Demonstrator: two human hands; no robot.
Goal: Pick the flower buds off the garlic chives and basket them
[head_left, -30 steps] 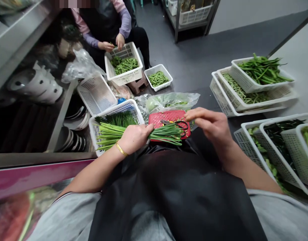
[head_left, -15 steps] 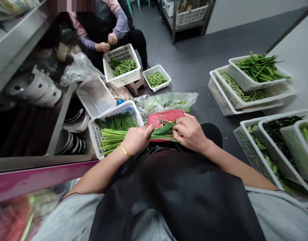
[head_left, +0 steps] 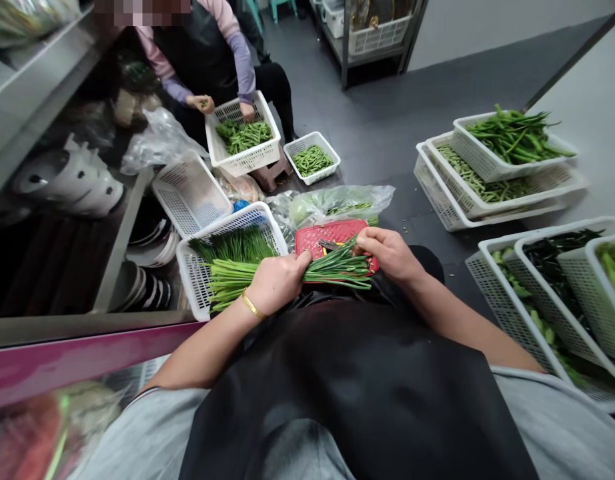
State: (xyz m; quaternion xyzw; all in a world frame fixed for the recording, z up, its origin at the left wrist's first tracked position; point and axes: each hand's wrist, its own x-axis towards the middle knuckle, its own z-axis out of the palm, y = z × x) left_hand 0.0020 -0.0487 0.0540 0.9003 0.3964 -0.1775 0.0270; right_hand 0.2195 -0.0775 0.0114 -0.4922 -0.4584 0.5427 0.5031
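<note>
My left hand (head_left: 279, 280) is closed around the middle of a bunch of long green chive stems (head_left: 332, 270). Their paler ends (head_left: 232, 277) stick out leftward over a white basket (head_left: 191, 293). At the right end of the bunch, my right hand (head_left: 387, 252) pinches a few stem tips between thumb and fingers. Beneath the bunch is a red, textured plastic tray or basket (head_left: 307, 237), partly covered. On it lies a small metal tool with some yellow (head_left: 330, 245), its kind unclear. More dark green chives (head_left: 247, 243) fill the white basket.
Across from me, a person's hand (head_left: 247, 112) reaches into a basket of green beans (head_left: 245, 137). A smaller bean basket (head_left: 312, 160) sits on the floor. Stacked baskets of peppers (head_left: 510, 137) and leafy greens (head_left: 562, 267) stand right. A metal shelf (head_left: 42, 327) borders my left.
My right hand has shifted slightly right and up, to the stem tips, and the stems there now fan out. The other person's hands have parted, one dipping into the bean basket.
</note>
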